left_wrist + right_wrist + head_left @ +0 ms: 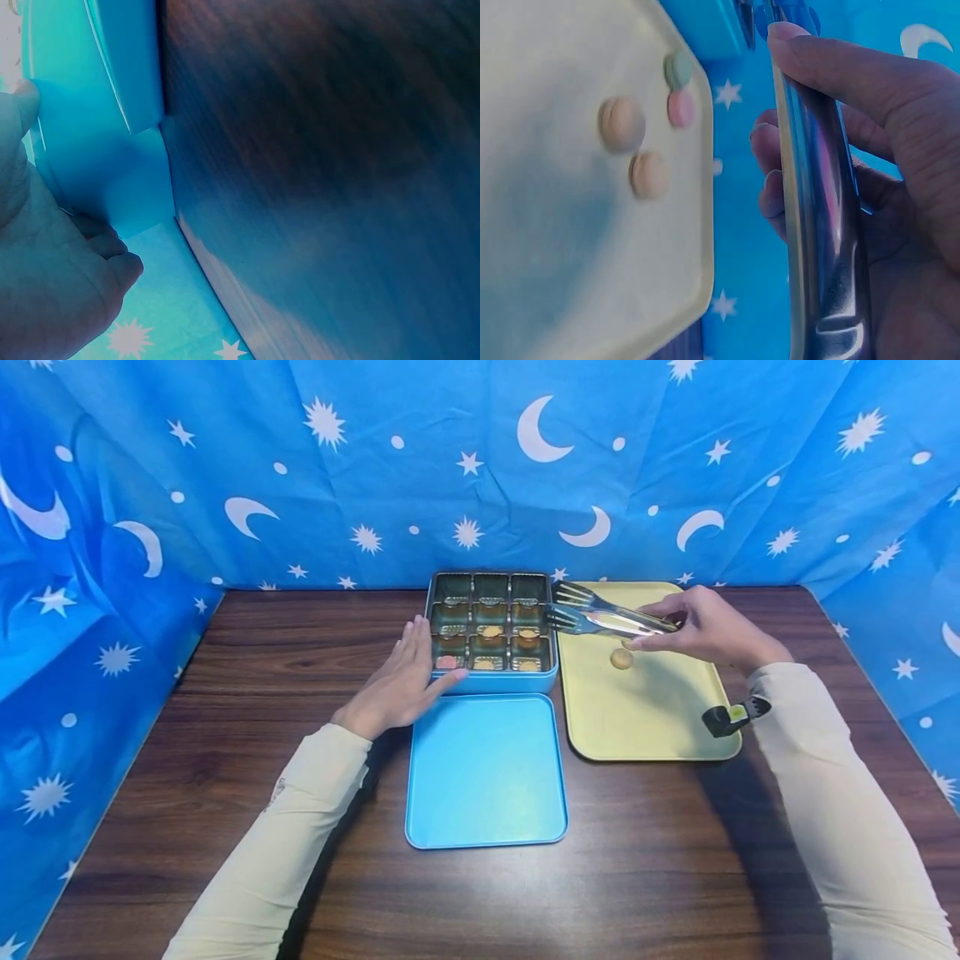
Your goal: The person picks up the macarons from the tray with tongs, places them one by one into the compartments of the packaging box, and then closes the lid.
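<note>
My left hand (393, 685) rests against the left side of a blue tin (495, 683), fingers straight and thumb on the front rim. The tin has several compartments; a pink macaron (446, 662) lies in the front left one, with yellowish ones in front and middle compartments. My right hand (712, 625) grips metal serving tongs (615, 620), their forked tips by the tin's right rim. No macaron is visible between the tips. Below the tongs, a tan macaron (621, 658) sits on the yellow tray (645, 718). In the right wrist view, green (679, 70) and pink macarons (681, 109) also show there.
A light blue lid (487, 772) lies on the wooden table (637, 860) just in front of the tin. Behind the table hangs a blue cloth (435, 468) with moons and stars. The tray stands right beside the tin.
</note>
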Motion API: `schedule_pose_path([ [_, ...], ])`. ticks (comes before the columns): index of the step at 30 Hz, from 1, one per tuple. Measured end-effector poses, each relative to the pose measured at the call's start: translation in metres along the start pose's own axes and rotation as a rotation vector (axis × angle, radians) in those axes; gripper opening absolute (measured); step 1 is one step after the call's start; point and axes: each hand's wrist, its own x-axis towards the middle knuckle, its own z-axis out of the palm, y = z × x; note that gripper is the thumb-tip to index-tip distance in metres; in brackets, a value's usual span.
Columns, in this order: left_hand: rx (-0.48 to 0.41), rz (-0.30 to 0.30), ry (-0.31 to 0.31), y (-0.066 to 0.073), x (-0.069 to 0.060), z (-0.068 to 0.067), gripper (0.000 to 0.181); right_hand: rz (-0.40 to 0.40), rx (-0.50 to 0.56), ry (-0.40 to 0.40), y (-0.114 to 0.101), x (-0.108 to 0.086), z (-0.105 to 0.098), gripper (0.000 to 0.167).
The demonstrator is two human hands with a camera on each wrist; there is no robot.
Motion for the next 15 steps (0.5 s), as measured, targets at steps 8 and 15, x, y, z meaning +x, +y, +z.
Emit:
schedule_pose_path([
  [8, -0.004, 0.004, -0.003, -0.001, -0.001, 0.000, 0.100, 0.074, -0.035, 0.028, 0.028, -0.025, -0.010, 0.057],
  [15, -0.008, 0.008, 0.002, -0.001, 0.000, 0.000, 0.101, 0.110, -0.061, 0.050, 0.049, -0.040, -0.015, 0.058],
])
